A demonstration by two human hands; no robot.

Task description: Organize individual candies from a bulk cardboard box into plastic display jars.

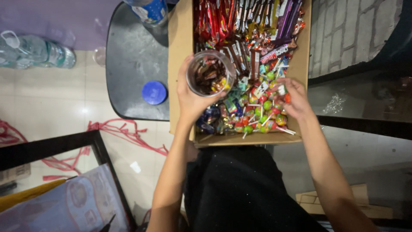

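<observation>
An open cardboard box (179, 51) rests on my lap, full of wrapped chocolate bars at the far end and several coloured lollipops (267, 115) at the near end. My left hand (192, 95) holds a clear round jar (210, 73) over the box; a few wrapped sweets lie inside it. My right hand (294, 99) is down among the lollipops, fingers closed on some of them.
A dark round stool top (131, 68) stands left of the box with a blue jar lid (154, 93) on it. Plastic water bottles (36, 52) lie on the tiled floor at left. Red string trails across the floor. A framed glass pane sits lower left.
</observation>
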